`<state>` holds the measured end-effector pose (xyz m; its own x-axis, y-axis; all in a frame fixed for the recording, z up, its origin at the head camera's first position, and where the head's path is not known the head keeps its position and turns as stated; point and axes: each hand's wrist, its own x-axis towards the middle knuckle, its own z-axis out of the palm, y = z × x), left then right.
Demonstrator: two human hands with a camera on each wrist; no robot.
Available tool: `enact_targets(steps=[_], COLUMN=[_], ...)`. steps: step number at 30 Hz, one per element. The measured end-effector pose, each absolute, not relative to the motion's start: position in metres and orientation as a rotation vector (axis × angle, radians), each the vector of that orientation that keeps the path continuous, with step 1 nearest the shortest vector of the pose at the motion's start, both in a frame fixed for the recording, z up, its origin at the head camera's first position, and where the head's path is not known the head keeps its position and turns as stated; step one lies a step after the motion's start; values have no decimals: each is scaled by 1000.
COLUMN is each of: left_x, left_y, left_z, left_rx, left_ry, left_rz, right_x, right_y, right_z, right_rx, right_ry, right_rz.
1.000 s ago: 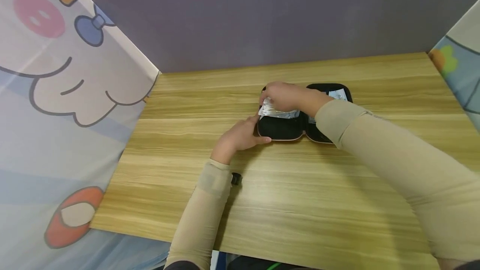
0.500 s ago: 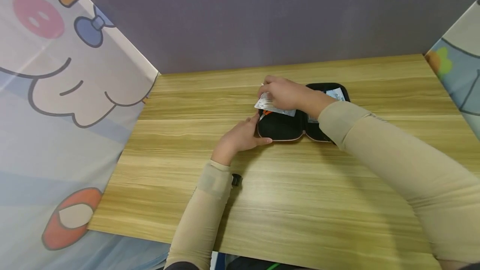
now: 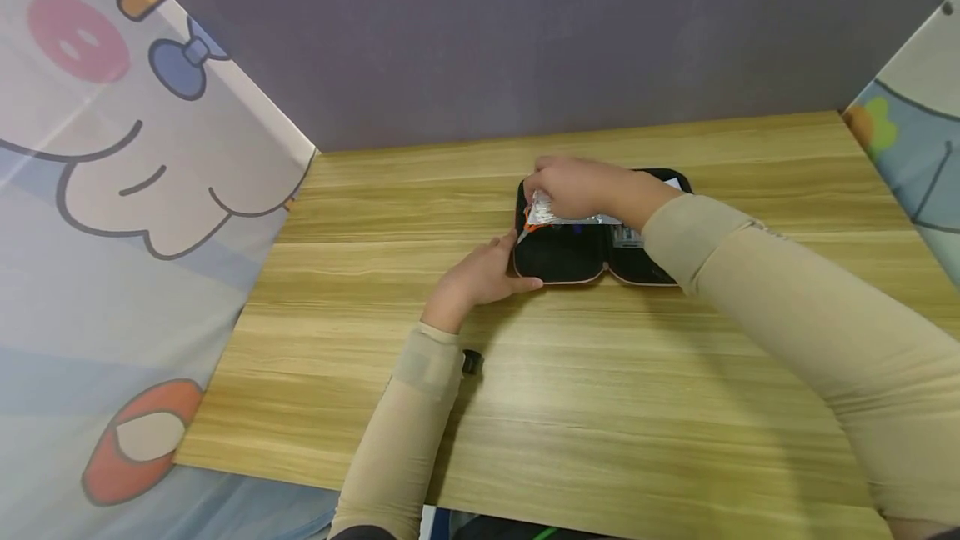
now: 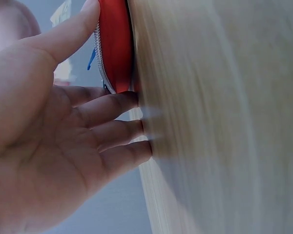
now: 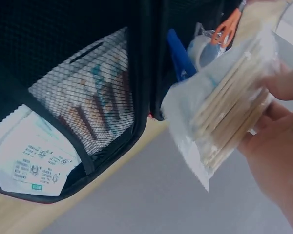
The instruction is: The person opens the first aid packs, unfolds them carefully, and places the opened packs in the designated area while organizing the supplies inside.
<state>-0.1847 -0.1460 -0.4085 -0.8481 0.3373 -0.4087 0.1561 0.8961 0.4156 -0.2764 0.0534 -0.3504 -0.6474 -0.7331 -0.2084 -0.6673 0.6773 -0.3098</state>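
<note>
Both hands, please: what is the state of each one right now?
Left hand: open, spread against the side of the red-and-black case.
Right hand: closed, holding the clear packet of thin sticks.

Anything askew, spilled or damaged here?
No visible spill or damage. One mild oddity: the orange-handled scissors lie slanted in the open case, blades toward the rim beside the left hand. Whether blades and fingers touch is too small to tell.
</note>
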Motion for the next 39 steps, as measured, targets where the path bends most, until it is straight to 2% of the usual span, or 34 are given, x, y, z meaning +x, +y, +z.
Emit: enact_targets(steps=[12,22,26,34,39], left_x=[-183,-184,-184,-185,-185], left_y=[-147,-145,-145,-146,-146], left_z=[-408,-408,-408,-407,-408], left_rx=[362,365,362,366,373], left_ry=[2570,2592,2589,2574,2578], left_rz=[514,514,503,487,481], right_x=[-262,-267,-270,-266,-266], right_y=[42,45,51,51,50], right_z=[-363,-369,-369,-366,-367], right_rx=[-1110,-992,-959,-1068,-1073], right_ry=[2437,2481,2500,2427,2411], right_rz=[-45,79,24,-139,-89])
